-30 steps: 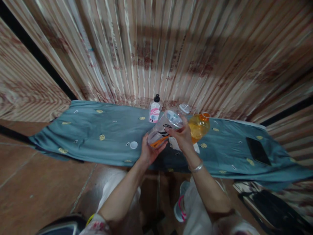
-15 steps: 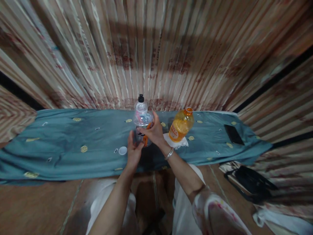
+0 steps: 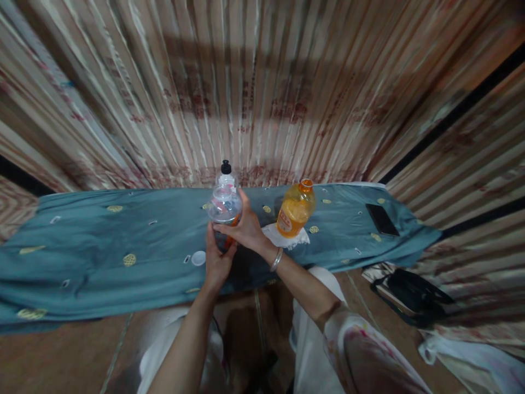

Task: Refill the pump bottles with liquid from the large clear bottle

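Observation:
A clear, uncapped plastic bottle [image 3: 223, 209] with an orange and dark label stands near the middle of the cloth-covered table. My right hand [image 3: 248, 232] wraps its right side, thumb across the front. From the left and lower front, my left hand [image 3: 219, 265] closes round it, fingertips near the right thumb. Much of the label is hidden by my hands. Right behind it is a second clear bottle with a black cap [image 3: 226, 168]. A round white lid [image 3: 199, 258] lies flat beside my left hand.
An open amber bottle [image 3: 296, 210] with orange contents stands on a white cloth [image 3: 283, 239] to the right. A dark phone [image 3: 382, 219] lies near the table's right end. Pleated curtains [image 3: 205, 98] hang behind. A black bag [image 3: 414, 293] is at lower right.
My left hand has moved up and closed against the bottle's side. The bottle's open top now tilts more toward me. The whole view has shifted slightly, bringing things leftward.

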The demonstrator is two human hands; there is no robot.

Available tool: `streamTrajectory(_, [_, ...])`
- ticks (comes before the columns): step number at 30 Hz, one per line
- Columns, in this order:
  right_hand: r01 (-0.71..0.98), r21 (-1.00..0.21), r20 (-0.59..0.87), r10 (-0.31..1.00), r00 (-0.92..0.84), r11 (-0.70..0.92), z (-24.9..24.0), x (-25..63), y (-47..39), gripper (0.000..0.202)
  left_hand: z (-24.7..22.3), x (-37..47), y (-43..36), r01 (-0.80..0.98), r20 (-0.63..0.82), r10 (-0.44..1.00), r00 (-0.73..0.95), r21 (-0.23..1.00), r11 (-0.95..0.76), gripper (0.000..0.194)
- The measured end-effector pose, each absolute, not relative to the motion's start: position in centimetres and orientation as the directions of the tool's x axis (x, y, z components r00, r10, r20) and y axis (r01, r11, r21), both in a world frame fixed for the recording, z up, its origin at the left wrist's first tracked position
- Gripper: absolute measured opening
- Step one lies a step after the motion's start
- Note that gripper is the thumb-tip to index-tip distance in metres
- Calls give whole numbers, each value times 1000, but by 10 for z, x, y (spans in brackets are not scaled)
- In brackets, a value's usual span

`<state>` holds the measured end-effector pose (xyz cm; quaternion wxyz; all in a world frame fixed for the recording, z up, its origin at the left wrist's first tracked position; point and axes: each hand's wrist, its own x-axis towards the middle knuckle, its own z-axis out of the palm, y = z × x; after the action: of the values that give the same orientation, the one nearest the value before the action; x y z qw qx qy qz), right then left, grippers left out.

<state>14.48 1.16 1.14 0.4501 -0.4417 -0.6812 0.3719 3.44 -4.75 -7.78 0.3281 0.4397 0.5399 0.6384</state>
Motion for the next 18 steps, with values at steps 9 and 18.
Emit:
streamTrajectory(9, [260, -823, 440, 856, -270, 505, 26, 183, -11, 121, -66, 31, -48, 257, 309, 847, -433, 943, -213, 102])
streamTrajectory(18, [513, -633, 727, 674, 134, 580, 75, 330, -13, 54, -6, 50, -76, 500, 595, 726, -345, 771, -394, 100])
